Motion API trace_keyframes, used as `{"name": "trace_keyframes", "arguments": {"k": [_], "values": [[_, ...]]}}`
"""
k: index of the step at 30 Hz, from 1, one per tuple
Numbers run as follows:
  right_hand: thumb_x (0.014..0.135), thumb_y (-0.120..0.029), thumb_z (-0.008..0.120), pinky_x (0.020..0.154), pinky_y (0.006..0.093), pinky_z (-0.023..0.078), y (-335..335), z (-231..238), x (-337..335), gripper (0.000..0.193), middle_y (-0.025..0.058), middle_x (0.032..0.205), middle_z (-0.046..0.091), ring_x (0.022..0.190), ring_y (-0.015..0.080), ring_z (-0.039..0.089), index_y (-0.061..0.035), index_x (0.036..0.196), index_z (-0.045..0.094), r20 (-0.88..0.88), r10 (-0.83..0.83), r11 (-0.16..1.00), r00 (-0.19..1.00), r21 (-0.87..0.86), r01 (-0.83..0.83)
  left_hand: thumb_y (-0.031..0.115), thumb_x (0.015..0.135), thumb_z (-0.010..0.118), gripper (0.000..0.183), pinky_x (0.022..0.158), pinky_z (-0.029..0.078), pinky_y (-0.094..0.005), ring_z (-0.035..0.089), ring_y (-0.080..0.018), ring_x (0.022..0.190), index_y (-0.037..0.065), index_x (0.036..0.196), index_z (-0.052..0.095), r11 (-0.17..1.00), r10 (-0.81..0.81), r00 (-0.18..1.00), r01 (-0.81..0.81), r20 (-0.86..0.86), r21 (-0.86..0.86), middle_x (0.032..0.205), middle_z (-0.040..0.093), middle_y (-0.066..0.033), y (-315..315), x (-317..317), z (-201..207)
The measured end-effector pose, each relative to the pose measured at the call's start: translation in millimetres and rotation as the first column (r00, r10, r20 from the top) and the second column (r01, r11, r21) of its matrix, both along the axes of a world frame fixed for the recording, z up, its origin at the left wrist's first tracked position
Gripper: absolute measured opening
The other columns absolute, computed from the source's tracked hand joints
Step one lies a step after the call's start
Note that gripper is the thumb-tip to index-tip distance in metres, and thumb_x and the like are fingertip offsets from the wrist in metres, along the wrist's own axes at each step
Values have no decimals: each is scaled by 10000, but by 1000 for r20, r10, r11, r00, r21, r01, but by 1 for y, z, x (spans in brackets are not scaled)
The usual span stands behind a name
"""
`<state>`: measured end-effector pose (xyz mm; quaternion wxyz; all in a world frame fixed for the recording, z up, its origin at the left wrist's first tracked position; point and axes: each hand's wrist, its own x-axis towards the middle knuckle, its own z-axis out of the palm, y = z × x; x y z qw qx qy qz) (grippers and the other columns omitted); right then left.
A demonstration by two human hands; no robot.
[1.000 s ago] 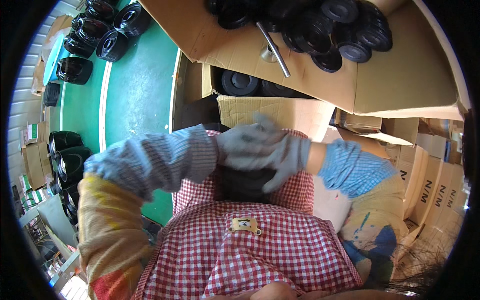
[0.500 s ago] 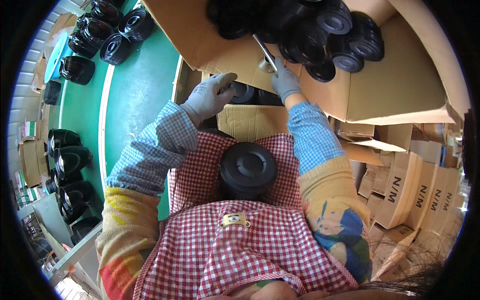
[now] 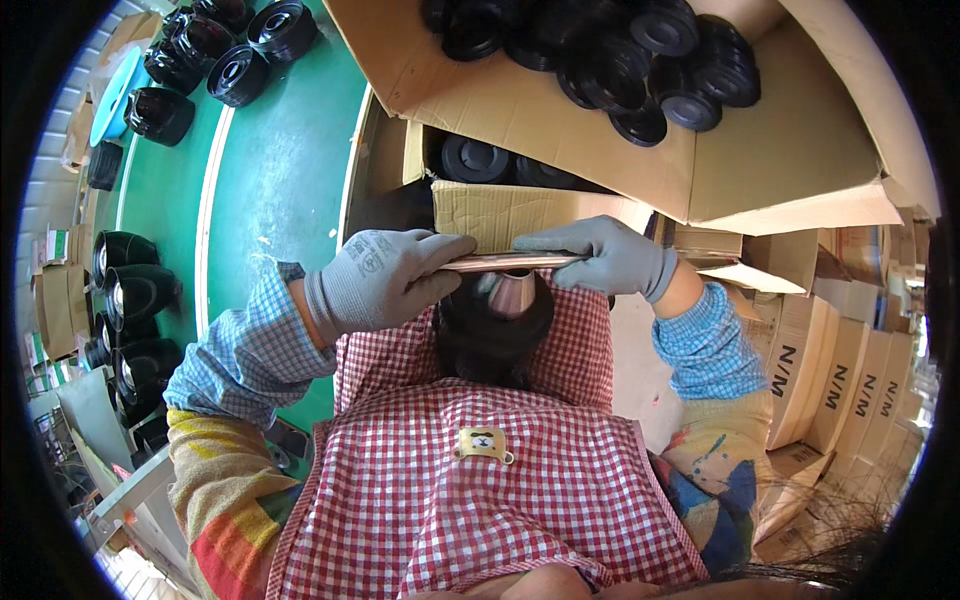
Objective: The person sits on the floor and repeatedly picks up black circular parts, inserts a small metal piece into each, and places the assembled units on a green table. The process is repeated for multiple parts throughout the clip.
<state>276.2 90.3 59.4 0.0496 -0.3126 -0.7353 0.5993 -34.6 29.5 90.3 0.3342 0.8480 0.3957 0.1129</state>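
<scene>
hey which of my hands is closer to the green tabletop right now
Left. Your left hand is just right of the green tabletop, holding the left end of the metal bar; your right hand holds the bar's right end, farther from the tabletop.

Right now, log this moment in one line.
left hand: holds metal bar, left end | right hand: holds its right end | metal cone: below it, over black part | cone-part contact: unclear

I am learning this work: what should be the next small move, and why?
Probably settle the metal cone squarely on the black round part: the left hand and right hand hold the metal crossbar near its ends, and the cone shows beneath it, over that part; contact is unclear.
</scene>
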Motion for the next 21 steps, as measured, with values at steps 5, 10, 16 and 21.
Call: {"name": "trace_keyframes", "arguments": {"k": [5,10,16,21], "values": [[799,-67,713,879,397,531,12,-2,-10,515,127,1108,733,972,315,688,-203,1295,695,137,123,958,983,243,-154,229,942,616,425,626,552,-441,690,-374,699,5,1298,560,998,52,986,-55,-160,-14,851,671,-205,-20,15,29],[809,-79,712,820,418,526,21,-2,-21,478,122,1047,733,941,325,680,-226,1263,708,196,242,876,950,377,-301,257,958,604,423,552,536,-445,676,-340,613,4,1290,536,989,32,931,-83,-363,-124,736,653,-182,-30,28,45],[869,-330,731,836,430,512,33,9,-33,471,107,1040,739,944,318,683,-277,1328,640,336,417,853,844,175,-491,247,957,611,325,544,543,-431,692,-338,635,13,1176,555,966,-106,879,-19,-465,-257,711,659,-153,-8,28,52],[892,-544,673,782,431,503,43,-2,-44,399,110,942,726,908,335,684,-209,1110,675,413,498,786,763,156,-598,287,975,600,319,597,564,-455,710,-355,688,4,1114,552,908,-124,849,-111,-513,-404,738,673,-183,0,39,49]]}}
